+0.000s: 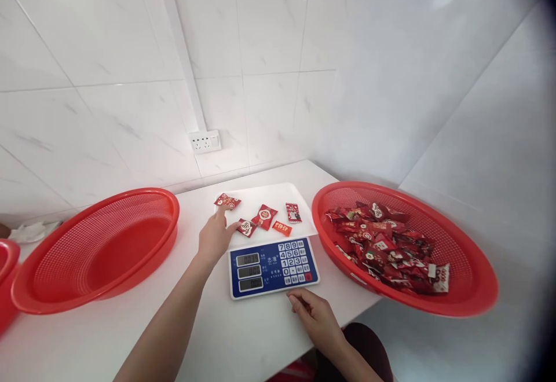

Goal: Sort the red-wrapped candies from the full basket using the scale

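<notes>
My left hand [216, 232] reaches over the white tray [299, 228] of a weighing scale, thumb and forefinger apart. Its forefinger touches a red wrapped candy [227, 201] at the tray's left corner; the thumb tip is at a second red candy [247, 227]. Beside these lie a larger red packet [264, 217], an orange-red one [282, 228] and a patterned one [293, 213]. Below the tray is the blue scale panel [273, 269], with keys and three displays. My right hand [316, 318] rests curled on the table just in front of the panel, with nothing visible in it.
A red plastic basket [473, 283] heaped with red wrapped candies [391, 249] stands on the right, overhanging the table edge. On the left is another red basket [121, 249] with nothing in it, and part of a third [6, 272]. A socket [205, 142] is on the tiled wall behind.
</notes>
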{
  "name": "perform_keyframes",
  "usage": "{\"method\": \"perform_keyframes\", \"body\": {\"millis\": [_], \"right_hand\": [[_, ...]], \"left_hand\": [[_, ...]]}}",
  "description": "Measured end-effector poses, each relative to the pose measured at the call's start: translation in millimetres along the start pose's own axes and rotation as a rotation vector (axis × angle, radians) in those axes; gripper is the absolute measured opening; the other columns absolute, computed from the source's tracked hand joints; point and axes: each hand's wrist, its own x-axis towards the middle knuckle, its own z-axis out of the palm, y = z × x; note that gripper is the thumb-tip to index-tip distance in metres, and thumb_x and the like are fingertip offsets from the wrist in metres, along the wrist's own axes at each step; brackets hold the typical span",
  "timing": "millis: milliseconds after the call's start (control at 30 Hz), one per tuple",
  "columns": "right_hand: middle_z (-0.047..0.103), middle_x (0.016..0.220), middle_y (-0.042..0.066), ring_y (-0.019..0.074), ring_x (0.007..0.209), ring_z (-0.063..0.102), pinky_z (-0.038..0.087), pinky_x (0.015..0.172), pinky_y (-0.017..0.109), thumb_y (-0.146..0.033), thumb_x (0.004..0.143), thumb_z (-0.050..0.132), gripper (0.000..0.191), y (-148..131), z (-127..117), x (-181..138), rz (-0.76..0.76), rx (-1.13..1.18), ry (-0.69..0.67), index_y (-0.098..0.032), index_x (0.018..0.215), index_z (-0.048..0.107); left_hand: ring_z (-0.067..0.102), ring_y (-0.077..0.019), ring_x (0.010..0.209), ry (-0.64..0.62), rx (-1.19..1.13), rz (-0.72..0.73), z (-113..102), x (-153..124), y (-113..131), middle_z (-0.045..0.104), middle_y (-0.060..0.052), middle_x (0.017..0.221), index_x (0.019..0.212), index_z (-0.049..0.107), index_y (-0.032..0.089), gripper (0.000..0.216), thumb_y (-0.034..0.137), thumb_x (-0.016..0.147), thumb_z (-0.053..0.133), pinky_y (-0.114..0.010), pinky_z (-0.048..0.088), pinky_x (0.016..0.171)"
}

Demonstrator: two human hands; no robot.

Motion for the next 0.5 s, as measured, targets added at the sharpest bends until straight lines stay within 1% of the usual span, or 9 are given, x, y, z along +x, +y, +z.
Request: {"method": "perform_keyframes", "body": {"millis": [33,100,167,233,300,400,500], "right_hand": [[0.062,0.064,0.002,0.0158,0.061,0.058,0.046,0.058,0.024,-0.044,0.087,0.042,0.034,1.3,0.5,-0.5,-0.016,-0.011,0.005,-0.020,0.079,0.064],[0.063,0.066,0.002,0.0160,0.062,0.059,0.047,0.059,0.024,-0.043,0.088,0.042,0.033,3.2,1.2,-1.6,-0.050,-0.035,0.009,-0.020,0.081,0.064],[0.065,0.069,0.003,0.0163,0.063,0.060,0.048,0.060,0.025,-0.041,0.088,0.042,0.032,4.2,1.5,-2.8,-0.081,-0.055,0.017,-0.020,0.082,0.065],[0.067,0.073,0.004,0.0167,0.065,0.062,0.049,0.062,0.025,-0.040,0.088,0.042,0.031,4.5,1.4,-3.9,-0.104,-0.067,0.026,-0.020,0.083,0.065],[0.069,0.077,0.005,0.0172,0.069,0.063,0.050,0.064,0.026,-0.039,0.088,0.042,0.030,4.2,1.1,-4.7,-0.127,-0.073,0.038,-0.020,0.083,0.065],[0.070,0.080,0.006,0.0179,0.073,0.064,0.051,0.066,0.027,-0.036,0.089,0.041,0.030,3.2,0.4,-5.4,-0.160,-0.080,0.051,-0.020,0.084,0.066],[0.070,0.081,0.007,0.0181,0.074,0.065,0.051,0.067,0.027,-0.035,0.089,0.041,0.029,3.0,0.0,-6.1,-0.176,-0.087,0.046,-0.020,0.084,0.066]], "left_hand": [[0.056,-0.0262,0.099,0.051,0.057,0.033,1.8,5.5,-2.4,0.061,-0.009,0.101,0.126,0.042,0.022,0.048,0.044,0.083,0.048,-0.038,0.045,0.078],[0.041,-0.0301,0.123,0.092,0.143,0.129,5.2,17.0,-4.9,0.050,-0.015,0.128,0.133,0.037,0.019,0.056,0.047,0.085,0.045,-0.043,0.038,0.094],[0.026,-0.0330,0.134,0.051,0.229,0.183,9.0,27.7,-3.5,0.037,-0.017,0.141,0.138,0.032,0.018,0.063,0.051,0.085,0.042,-0.047,0.028,0.103],[0.022,-0.0349,0.136,-0.026,0.301,0.175,13.6,37.0,0.8,0.033,-0.018,0.144,0.141,0.028,0.019,0.068,0.057,0.085,0.038,-0.051,0.023,0.105],[0.025,-0.0345,0.135,-0.081,0.334,0.167,19.0,44.9,6.7,0.034,-0.019,0.143,0.142,0.026,0.020,0.070,0.060,0.085,0.033,-0.053,0.020,0.106],[0.027,-0.0311,0.135,-0.147,0.289,0.211,28.3,53.6,16.7,0.034,-0.019,0.143,0.143,0.024,0.017,0.073,0.062,0.085,0.029,-0.049,0.021,0.107],[0.022,-0.0278,0.137,-0.250,0.192,0.322,37.0,56.0,30.7,0.029,-0.018,0.147,0.143,0.021,0.014,0.075,0.062,0.086,0.025,-0.043,0.021,0.109]]}}
